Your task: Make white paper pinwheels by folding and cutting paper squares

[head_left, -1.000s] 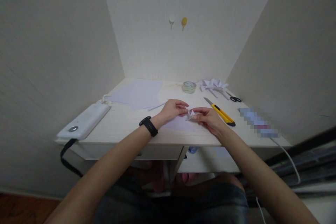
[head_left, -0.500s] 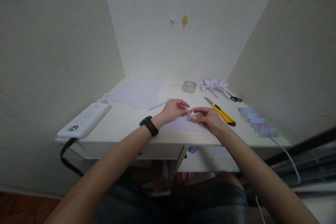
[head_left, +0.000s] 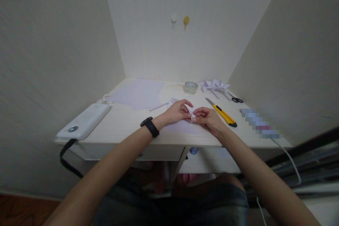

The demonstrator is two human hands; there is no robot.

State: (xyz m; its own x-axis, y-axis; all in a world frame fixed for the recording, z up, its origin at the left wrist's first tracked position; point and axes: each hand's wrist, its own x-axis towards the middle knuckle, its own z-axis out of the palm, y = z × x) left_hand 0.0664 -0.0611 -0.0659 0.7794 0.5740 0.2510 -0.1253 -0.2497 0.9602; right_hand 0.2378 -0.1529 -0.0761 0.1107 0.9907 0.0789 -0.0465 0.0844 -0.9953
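Both hands meet over the middle of the white desk, pinching a small folded piece of white paper [head_left: 192,116]. My left hand [head_left: 178,110], with a black watch on its wrist, grips the paper's left side between thumb and fingers. From the right, my right hand [head_left: 208,118] pinches the other side. Under them a flat sheet of paper [head_left: 182,126] lies on the desk. Just behind my left hand is a thin rolled paper stick [head_left: 159,106], with folded paper near its right end, partly hidden by that hand.
A yellow utility knife [head_left: 224,114], blade out, lies right of my hands. Behind are a tape roll [head_left: 190,87], folded paper pinwheel shapes [head_left: 214,85] and black-handled scissors [head_left: 237,100]. Paper sheets [head_left: 140,93] and a white strapped device [head_left: 84,122] lie left; a blurred corded object [head_left: 259,123] lies right.
My fingers have shifted slightly on the small paper, which now shows a more pointed fold. More of the white paper behind my left hand is visible.
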